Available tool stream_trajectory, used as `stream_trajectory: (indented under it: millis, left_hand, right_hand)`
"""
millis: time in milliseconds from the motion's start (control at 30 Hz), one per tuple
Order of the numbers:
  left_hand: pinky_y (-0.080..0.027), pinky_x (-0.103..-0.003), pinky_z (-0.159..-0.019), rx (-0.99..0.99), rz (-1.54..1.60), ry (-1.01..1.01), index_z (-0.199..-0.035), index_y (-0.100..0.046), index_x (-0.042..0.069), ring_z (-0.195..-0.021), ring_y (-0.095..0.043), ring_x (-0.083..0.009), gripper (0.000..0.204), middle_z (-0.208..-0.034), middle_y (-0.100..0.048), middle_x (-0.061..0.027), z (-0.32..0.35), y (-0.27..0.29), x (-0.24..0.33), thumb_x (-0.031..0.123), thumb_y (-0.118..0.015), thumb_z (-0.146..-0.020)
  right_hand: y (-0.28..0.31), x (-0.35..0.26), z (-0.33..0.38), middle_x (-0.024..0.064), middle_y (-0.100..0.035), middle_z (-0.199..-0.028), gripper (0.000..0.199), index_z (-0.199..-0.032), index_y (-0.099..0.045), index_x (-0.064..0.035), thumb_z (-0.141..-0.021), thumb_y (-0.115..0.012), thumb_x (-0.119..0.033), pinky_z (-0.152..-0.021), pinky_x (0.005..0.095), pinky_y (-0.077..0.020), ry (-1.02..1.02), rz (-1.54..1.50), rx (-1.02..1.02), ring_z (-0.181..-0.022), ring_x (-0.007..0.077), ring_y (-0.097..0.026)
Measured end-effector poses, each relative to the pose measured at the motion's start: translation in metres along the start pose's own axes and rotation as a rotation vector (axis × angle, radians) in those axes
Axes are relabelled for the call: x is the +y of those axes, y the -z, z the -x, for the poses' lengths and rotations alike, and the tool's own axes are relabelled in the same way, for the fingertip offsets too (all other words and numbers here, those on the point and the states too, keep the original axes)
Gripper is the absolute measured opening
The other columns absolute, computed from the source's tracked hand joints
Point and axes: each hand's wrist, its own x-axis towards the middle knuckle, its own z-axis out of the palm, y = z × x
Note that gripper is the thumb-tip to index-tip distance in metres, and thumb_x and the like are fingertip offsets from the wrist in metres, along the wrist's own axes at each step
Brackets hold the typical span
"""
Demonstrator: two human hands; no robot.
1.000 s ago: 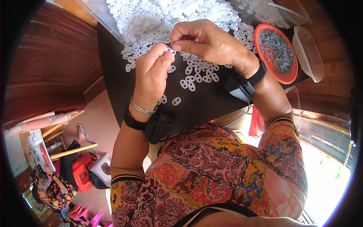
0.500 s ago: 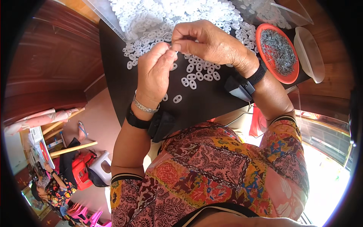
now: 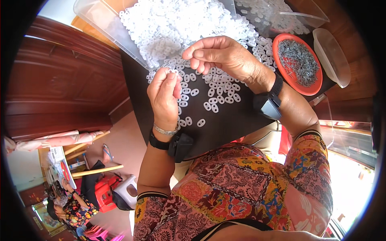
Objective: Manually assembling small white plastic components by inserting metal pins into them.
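My left hand (image 3: pixel 164 98) pinches a small white oval plastic piece with two holes (image 3: pixel 173 71) between thumb and forefinger, above the dark tabletop. Just up and to the right, apart from that piece, my right hand (image 3: pixel 230 59) has its thumb against its curled fingers; whatever it may hold is hidden. Many matching white pieces (image 3: pixel 217 89) lie loose beneath and between my hands. A large heap of them (image 3: pixel 177 24) fills the clear plastic bin (image 3: pixel 108 30) beyond.
To the right, a red-orange plate (image 3: pixel 278 60) bears a pile of small grey metal pins (image 3: pixel 299 64). Beside it sits a translucent tub (image 3: pixel 329 56). Another clear bin (image 3: pixel 305 18) stands at far right. A person (image 3: pixel 72 205) is at lower left, near a red stool (image 3: pixel 105 195).
My right hand has drawn away from my left, which keeps the white piece. The whole view has shifted, so the table and bins appear lower and further right.
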Motion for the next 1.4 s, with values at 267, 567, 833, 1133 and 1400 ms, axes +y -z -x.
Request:
stream_trajectory:
  millis: [267, 567, 833, 1133, 1400]
  left_hand:
    - [-0.030, -0.019, -0.046, 0.007, 0.014, -0.001, -0.077, -0.053, 0.000, -0.049, -0.037, -0.0034, 0.022, -0.060, -0.046, 0.0012, -0.0015, 0.0013, -0.0024, 0.017, -0.049, -0.091]
    - [-0.030, -0.019, -0.046, 0.023, -0.018, -0.012, -0.077, -0.054, 0.000, -0.049, -0.036, -0.0038, 0.022, -0.060, -0.045, 0.0012, -0.0001, 0.0002, -0.0018, 0.016, -0.049, -0.090]
    - [-0.029, -0.019, -0.046, 0.018, 0.003, -0.017, -0.077, -0.053, 0.000, -0.049, -0.036, -0.0039, 0.021, -0.060, -0.046, 0.0011, 0.0000, -0.0007, -0.0025, 0.015, -0.048, -0.090]
    - [-0.030, -0.019, -0.047, 0.018, -0.003, -0.019, -0.077, -0.054, 0.000, -0.049, -0.036, -0.0038, 0.021, -0.060, -0.046, 0.0012, 0.0004, 0.0003, -0.0032, 0.015, -0.048, -0.090]
    - [-0.030, -0.019, -0.046, 0.022, 0.006, -0.018, -0.078, -0.054, 0.000, -0.050, -0.036, -0.0042, 0.020, -0.060, -0.045, 0.0011, 0.0005, -0.0003, -0.0029, 0.015, -0.048, -0.089]
  right_hand:
    - [-0.0002, 0.0028, -0.0030, 0.0037, -0.065, -0.081, 0.023, -0.109, -0.064, 0.0002, -0.091, -0.055, -0.013, -0.067, 0.0214, -0.0472, -0.020, 0.037, 0.025, -0.072, 0.0092, -0.059]
    - [-0.0017, 0.0025, -0.0019, 0.0033, -0.065, -0.080, 0.020, -0.103, -0.065, 0.0002, -0.091, -0.056, -0.012, -0.066, 0.0208, -0.0473, -0.020, 0.019, 0.033, -0.071, 0.0084, -0.059]
    - [0.0037, 0.0073, -0.0036, 0.0017, -0.065, -0.077, 0.018, -0.094, -0.066, -0.0029, -0.088, -0.062, -0.020, -0.066, 0.0210, -0.0476, 0.011, 0.098, 0.007, -0.068, 0.0080, -0.059]
    - [-0.0011, 0.0073, -0.0028, 0.0033, -0.066, -0.083, 0.021, -0.103, -0.065, -0.0032, -0.093, -0.055, -0.018, -0.072, 0.0227, -0.0496, 0.007, 0.090, -0.010, -0.075, 0.0094, -0.062]
    - [-0.0013, 0.0047, -0.0015, 0.0052, -0.067, -0.089, 0.022, -0.107, -0.064, -0.0016, -0.093, -0.052, -0.012, -0.071, 0.0214, -0.0486, 0.020, 0.089, -0.031, -0.079, 0.0092, -0.061]
